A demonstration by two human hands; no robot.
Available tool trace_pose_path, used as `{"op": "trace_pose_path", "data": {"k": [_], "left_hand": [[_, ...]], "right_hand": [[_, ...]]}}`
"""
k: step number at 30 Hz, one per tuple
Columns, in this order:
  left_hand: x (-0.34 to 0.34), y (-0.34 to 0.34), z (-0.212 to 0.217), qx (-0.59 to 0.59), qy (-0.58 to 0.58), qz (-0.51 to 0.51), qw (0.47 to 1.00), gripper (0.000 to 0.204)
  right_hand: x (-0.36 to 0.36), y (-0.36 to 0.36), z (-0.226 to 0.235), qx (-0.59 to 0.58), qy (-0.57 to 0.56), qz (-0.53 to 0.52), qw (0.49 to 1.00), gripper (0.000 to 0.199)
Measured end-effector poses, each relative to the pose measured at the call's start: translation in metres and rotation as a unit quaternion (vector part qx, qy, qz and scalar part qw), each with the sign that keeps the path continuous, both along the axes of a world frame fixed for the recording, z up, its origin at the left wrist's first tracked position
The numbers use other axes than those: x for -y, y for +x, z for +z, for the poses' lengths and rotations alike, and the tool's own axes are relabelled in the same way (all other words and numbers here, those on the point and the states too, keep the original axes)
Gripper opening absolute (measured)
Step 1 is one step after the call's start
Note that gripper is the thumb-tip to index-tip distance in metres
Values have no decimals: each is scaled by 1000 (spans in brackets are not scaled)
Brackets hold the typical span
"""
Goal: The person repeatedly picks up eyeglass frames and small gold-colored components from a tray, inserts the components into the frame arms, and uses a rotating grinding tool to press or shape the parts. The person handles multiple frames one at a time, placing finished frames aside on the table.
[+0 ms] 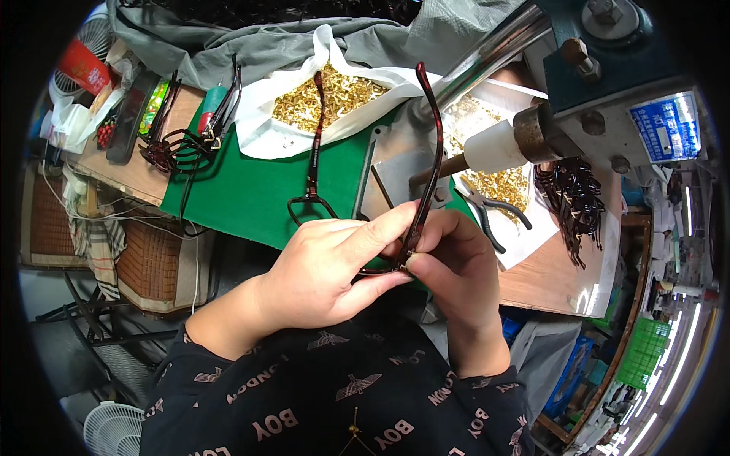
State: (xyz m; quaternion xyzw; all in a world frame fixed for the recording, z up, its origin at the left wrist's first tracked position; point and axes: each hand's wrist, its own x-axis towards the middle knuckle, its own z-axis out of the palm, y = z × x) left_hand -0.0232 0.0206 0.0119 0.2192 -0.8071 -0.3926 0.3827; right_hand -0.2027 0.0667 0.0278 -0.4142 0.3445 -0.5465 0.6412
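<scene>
A dark tortoiseshell eyeglass frame (436, 144) is held in front of my chest, both its temple arms sticking up and away from me. My left hand (323, 262) is closed around the front of the frame, hiding much of it. With thumb and fingers, my right hand (460, 258) pinches the right hinge corner, where a small bit of gold metal shows. One rim pokes out beyond my left knuckles. Just past my right hand lie dark-handled pliers (487, 209) on white paper beside loose gold-coloured parts (502, 182).
A bench press (585, 106) with a white-collared rod stands at the right. More gold parts (342, 95) fill a white cloth (255, 125) on the green mat (228, 190). Several eyeglass frames (182, 152) lie left, near a green-and-red handle (211, 102). Dark temple arms (574, 197) are heaped far right.
</scene>
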Motion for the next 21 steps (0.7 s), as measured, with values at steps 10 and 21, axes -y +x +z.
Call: {"op": "trace_pose_path", "data": {"k": [10, 21], "left_hand": [[3, 1, -4, -6, 32, -47, 998, 66], [10, -66, 34, -241, 225, -23, 944, 71]], "right_hand": [[7, -13, 17, -253, -3, 37, 967, 10], [21, -20, 63, -453, -223, -252, 825, 9]]}}
